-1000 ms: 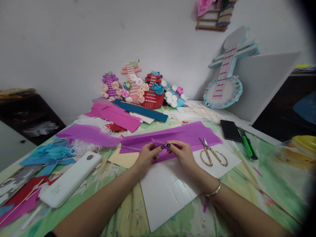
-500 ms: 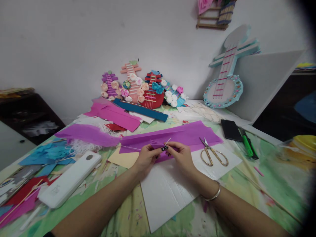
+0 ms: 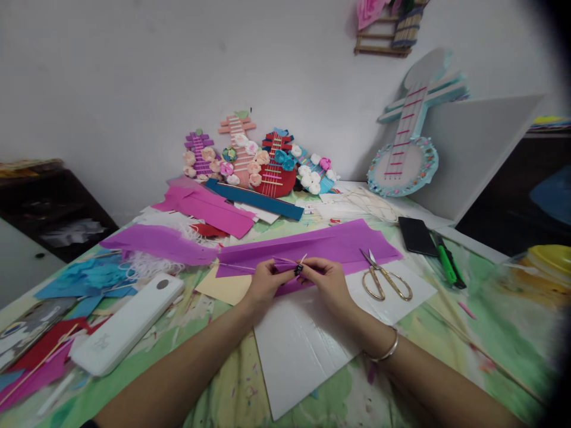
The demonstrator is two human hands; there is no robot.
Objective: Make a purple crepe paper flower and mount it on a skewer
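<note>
Close together at the middle of the table, my left hand (image 3: 266, 285) and my right hand (image 3: 329, 282) are both closed, their fingertips pinching and nearly touching. A thin white string (image 3: 236, 267) runs from the left into my left hand, and a short white end (image 3: 304, 258) pokes up by my right fingertips. Between the fingers shows a narrow purple paper strip (image 3: 285, 261); how string and strip are joined is hidden. Behind and under the hands lies a long purple paper sheet (image 3: 348, 241). Gold-handled scissors (image 3: 379, 276) rest, blades apart, right of my right hand.
A white board (image 3: 307, 351) lies below my hands. To the left are a white power bank (image 3: 129, 324), blue paper scraps (image 3: 84, 276) and magenta paper (image 3: 209, 208). A green cutter (image 3: 447, 264) and black phone-like slab (image 3: 417, 236) lie right. Decorated paper instruments (image 3: 276, 169) stand at the wall.
My fingertips have shifted slightly and pressed closer together, and the upright white end has become shorter and steeper. Everything else on the table stays where it was.
</note>
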